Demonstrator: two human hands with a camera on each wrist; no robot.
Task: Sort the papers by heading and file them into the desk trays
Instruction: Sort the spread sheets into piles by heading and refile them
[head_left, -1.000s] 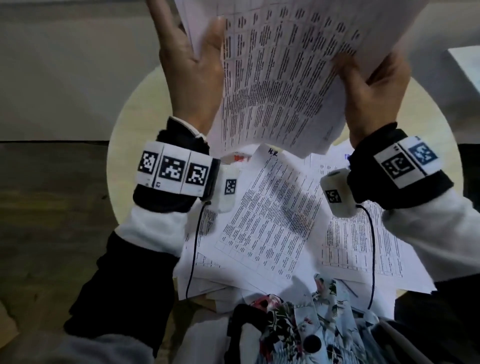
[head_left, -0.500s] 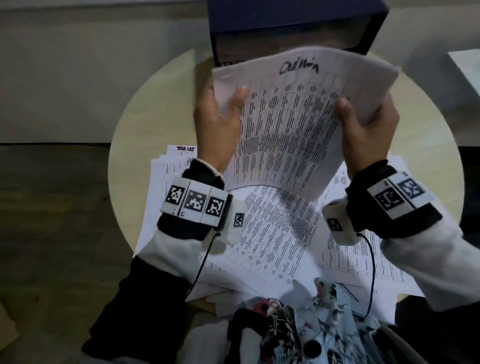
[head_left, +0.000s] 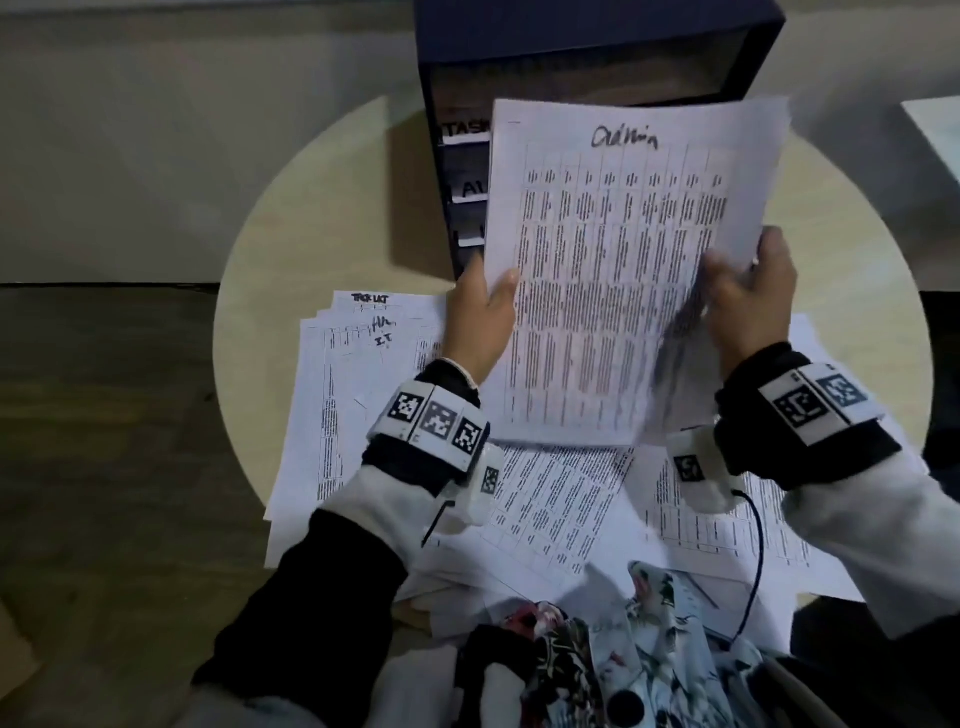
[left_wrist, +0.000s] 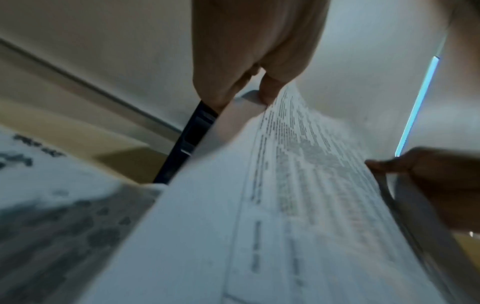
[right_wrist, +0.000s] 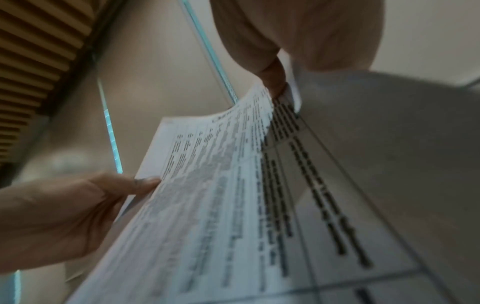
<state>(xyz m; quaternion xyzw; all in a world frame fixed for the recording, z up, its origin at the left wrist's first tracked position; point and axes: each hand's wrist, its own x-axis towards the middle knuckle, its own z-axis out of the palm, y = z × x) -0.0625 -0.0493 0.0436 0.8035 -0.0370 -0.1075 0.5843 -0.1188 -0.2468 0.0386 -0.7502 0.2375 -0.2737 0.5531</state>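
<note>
I hold a sheaf of printed sheets (head_left: 613, 270) up in front of me with both hands: my left hand (head_left: 480, 317) pinches its left edge, thumb on the printed face, and my right hand (head_left: 748, 306) grips the right edge, where the pages fan apart under my fingers. The top sheet carries a handwritten heading that reads "Admin" above a dense table. Behind the sheaf, at the far side of the round pale table (head_left: 322, 208), stands the dark stack of desk trays (head_left: 597, 57), its white labels partly hidden by the paper. Loose papers (head_left: 363, 395) lie spread over the near half of the table beneath my wrists, one headed "Task List". Beyond the table is a pale wall (head_left: 156, 130) meeting a dark wooden floor (head_left: 93, 415); the right wrist view shows a slatted wooden panel (right_wrist: 39, 51) overhead.
</note>
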